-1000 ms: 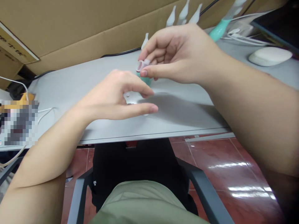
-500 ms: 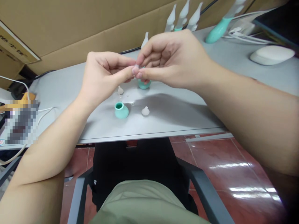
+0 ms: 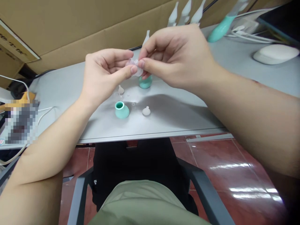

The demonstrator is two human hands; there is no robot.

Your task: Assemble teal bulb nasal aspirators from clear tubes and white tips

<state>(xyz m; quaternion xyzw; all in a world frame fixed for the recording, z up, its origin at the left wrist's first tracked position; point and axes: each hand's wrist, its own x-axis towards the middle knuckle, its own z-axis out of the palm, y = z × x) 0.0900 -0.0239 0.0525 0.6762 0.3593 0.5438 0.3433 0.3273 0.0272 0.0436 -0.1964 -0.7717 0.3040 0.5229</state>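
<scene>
Both hands meet above the grey table (image 3: 187, 115). My left hand (image 3: 103, 73) and my right hand (image 3: 175, 56) pinch the same small clear silicone part (image 3: 134, 66) between fingertips. Below them on the table stand a teal bulb with an open mouth (image 3: 121, 110), a second teal bulb (image 3: 145, 82) partly hidden by my right hand, and two small whitish tips (image 3: 146, 111) (image 3: 120, 90). A tiny clear ring (image 3: 133, 103) lies between them.
Cardboard (image 3: 70, 25) lines the back of the table. Several whitish nozzles (image 3: 185, 14) stand at the back, with a teal device (image 3: 220, 26), white cables and a white mouse (image 3: 275, 53) at the right. A blurred patch and cables sit at the left edge.
My left hand rose from the table to meet the right hand, uncovering the teal bulb and small tips. Both hands now pinch the clear part, held slightly more to the left.
</scene>
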